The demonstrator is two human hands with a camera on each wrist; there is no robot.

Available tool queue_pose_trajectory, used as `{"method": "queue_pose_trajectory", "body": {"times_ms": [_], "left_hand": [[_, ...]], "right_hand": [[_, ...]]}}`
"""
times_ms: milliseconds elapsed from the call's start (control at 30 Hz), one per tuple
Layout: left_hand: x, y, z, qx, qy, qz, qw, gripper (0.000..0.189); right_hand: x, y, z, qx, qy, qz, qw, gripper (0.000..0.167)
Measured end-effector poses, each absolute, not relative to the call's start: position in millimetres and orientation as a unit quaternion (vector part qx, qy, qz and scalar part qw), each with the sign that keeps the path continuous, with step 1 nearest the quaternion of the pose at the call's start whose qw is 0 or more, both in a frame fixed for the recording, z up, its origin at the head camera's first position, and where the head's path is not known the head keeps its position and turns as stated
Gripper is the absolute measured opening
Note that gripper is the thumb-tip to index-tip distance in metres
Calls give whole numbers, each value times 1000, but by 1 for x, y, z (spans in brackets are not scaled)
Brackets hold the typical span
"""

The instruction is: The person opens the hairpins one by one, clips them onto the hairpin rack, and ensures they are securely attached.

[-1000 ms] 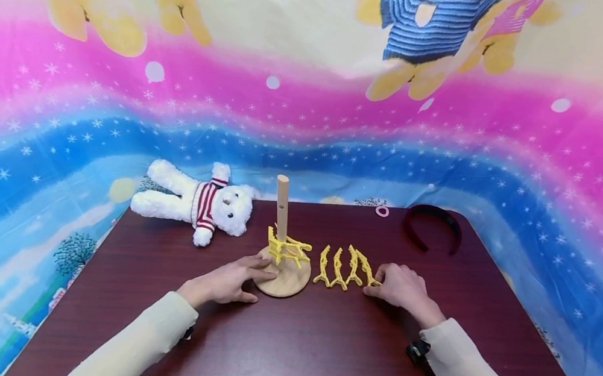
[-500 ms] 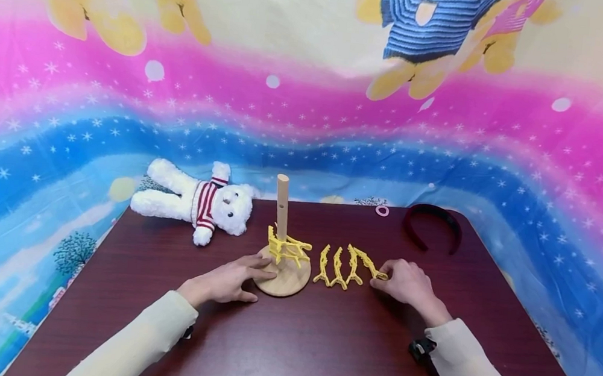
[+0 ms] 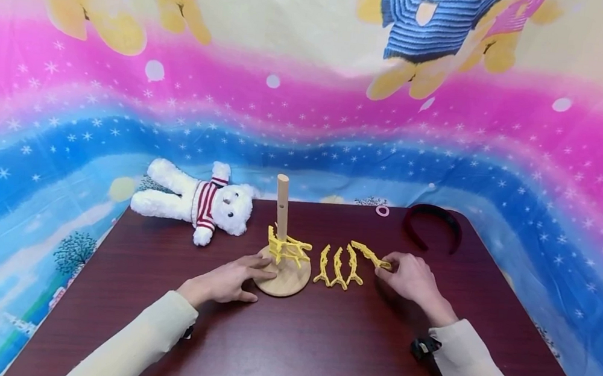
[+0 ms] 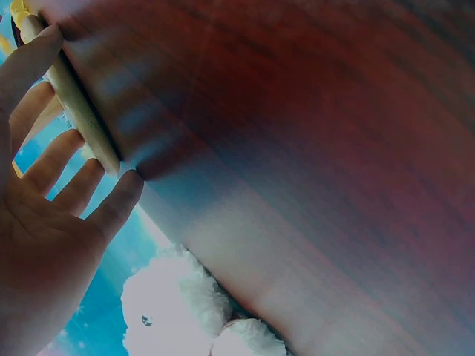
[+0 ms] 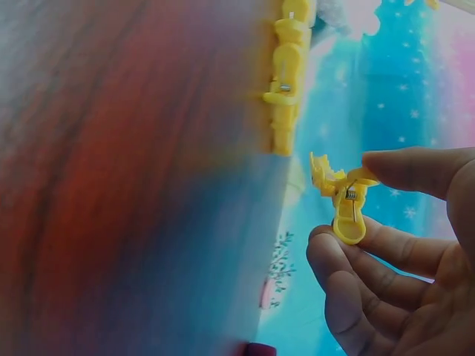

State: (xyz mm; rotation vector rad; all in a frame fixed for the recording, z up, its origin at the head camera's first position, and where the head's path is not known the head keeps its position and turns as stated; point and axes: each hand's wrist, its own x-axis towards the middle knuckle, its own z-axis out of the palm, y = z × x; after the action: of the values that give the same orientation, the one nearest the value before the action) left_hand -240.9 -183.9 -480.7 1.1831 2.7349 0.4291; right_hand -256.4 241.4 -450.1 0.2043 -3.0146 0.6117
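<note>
A yellow alligator hair clip (image 3: 370, 255) is pinched at its spring end between the thumb and fingers of my right hand (image 3: 414, 280), its toothed end pointing left. The right wrist view shows this clip's metal spring (image 5: 351, 195) and handles, raised off the table. Three similar yellow clips (image 3: 337, 268) stand in a row to its left. My left hand (image 3: 220, 279) rests with spread, fairly straight fingers on the round base (image 3: 286, 286) of a wooden stand. Around the lower part of its upright post (image 3: 281, 201) sit several more yellow clips (image 3: 289, 250).
A white teddy bear (image 3: 207, 203) in a striped sweater lies at the back left of the dark red table (image 3: 290, 356). At the back right are a small pink ring (image 3: 382, 211) and a dark red headband (image 3: 433, 228). A printed cloth hangs behind.
My right hand has moved slightly back and right, lifting the rightmost yellow clip and swinging it away from the row. The left hand and the stand have stayed put.
</note>
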Motion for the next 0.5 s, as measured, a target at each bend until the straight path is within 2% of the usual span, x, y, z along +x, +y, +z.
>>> {"method": "queue_pose_trajectory", "body": {"times_ms": [267, 500], "left_hand": [[-240, -183, -481, 394, 906, 144, 61, 61], [-238, -182, -479, 390, 907, 144, 65, 61]], "right_hand": [[-252, 232, -437, 110, -967, 214, 83, 32], [-250, 222, -426, 133, -957, 238, 101, 31]]}}
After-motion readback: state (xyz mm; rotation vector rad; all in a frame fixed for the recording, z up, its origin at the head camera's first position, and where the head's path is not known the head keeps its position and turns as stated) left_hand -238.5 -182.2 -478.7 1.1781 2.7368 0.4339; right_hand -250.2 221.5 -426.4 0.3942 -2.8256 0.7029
